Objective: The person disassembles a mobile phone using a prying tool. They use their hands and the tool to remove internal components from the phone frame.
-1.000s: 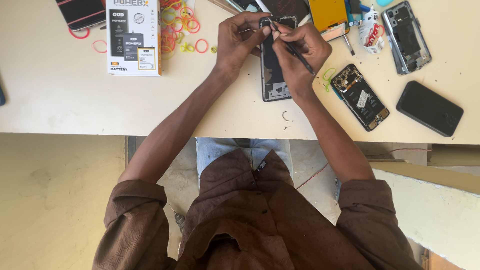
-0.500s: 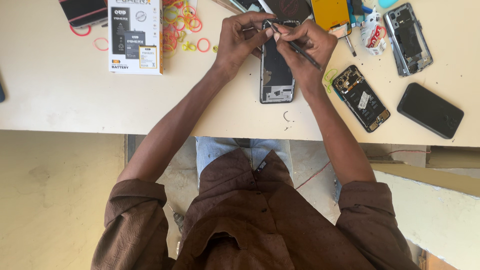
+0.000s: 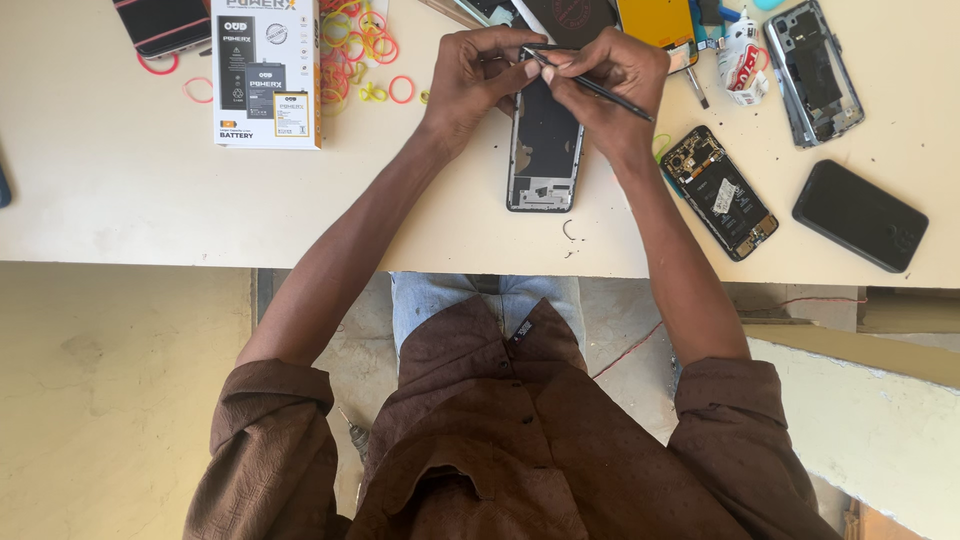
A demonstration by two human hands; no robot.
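Observation:
An opened phone body (image 3: 545, 150) lies flat on the pale table (image 3: 120, 200), its inner frame showing. My left hand (image 3: 482, 78) rests at its top left corner, fingers curled over the edge, pinching something small that I cannot make out. My right hand (image 3: 605, 85) is at the top right and grips a thin dark tool (image 3: 590, 85), whose tip points left toward the fingertips of my left hand. Both hands hide the top end of the phone.
A white battery box (image 3: 265, 75) and several coloured rubber bands (image 3: 360, 40) lie at the left. To the right are an opened phone with its board showing (image 3: 722, 192), a black phone (image 3: 860, 215), a grey phone frame (image 3: 812, 70) and a small bottle (image 3: 742, 60).
Both hands have shifted a little up toward the top end of the phone. The tool's tip has swung nearer to my left fingertips.

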